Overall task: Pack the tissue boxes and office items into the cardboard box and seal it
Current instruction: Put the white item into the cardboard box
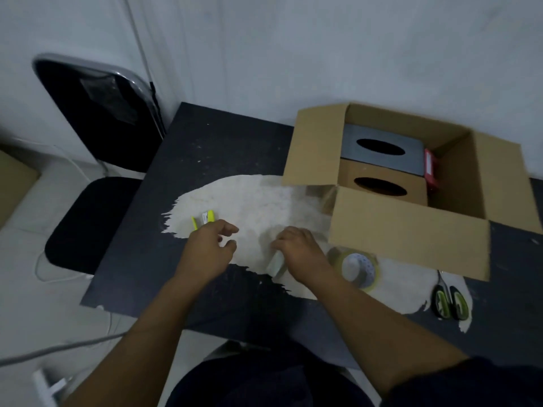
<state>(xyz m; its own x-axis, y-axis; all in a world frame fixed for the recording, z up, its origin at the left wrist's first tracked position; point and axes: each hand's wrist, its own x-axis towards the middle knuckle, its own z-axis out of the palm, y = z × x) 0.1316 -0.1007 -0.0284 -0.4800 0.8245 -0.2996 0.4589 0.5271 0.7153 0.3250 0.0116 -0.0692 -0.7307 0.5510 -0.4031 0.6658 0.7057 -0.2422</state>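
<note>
An open cardboard box (408, 230) stands at the right of the dark table. Inside it lie a grey tissue box (382, 151), a brown tissue box (379, 186) and a red item (430, 168) against their right side. My right hand (299, 251) grips a small pale grey block (276, 264) on the table, just left of the box. My left hand (208, 248) hovers with curled, parted fingers beside a yellow-green stapler-like item (202, 219), holding nothing.
A roll of clear tape (357, 268) lies in front of the box, and green-handled scissors (449, 301) lie further right. The table (217, 148) has a worn pale patch. A black folding chair (97, 113) stands at the left.
</note>
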